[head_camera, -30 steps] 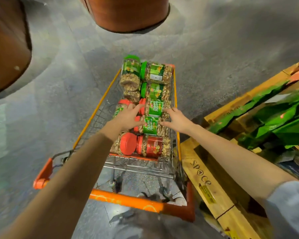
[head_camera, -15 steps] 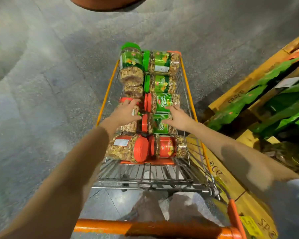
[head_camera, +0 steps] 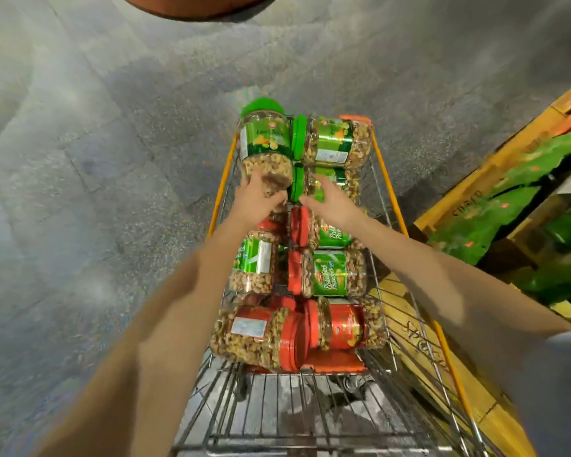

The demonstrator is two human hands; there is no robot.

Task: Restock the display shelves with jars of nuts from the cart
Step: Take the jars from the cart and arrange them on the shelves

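An upright jar (head_camera: 266, 145) of nuts, green-lidded, stands at the far left corner of the cart (head_camera: 277, 407). The left hand (head_camera: 256, 201) grips its base, fingers and thumb curled round the clear plastic. The right hand (head_camera: 330, 202) reaches over the next column and lies on a second jar (head_camera: 345, 184), also green-lidded and resting on its side. Its fingers stretch forward, and whether it has taken hold cannot be told. A third jar (head_camera: 337, 143) with a green lid lies at the far end, touching the upright jar. Nearer the person, red-lid jars (head_camera: 330, 275) lie on their sides in two columns, some with green labels and the nearest pair with red ones. The nearest stretch of the wire basket shows bare grid. The cart stands on a grey stone floor (head_camera: 96, 159), just beside a wooden pallet (head_camera: 442, 367) on the right that carries green bags (head_camera: 508, 199). A round brown base (head_camera: 195, 4) shows at the top edge.
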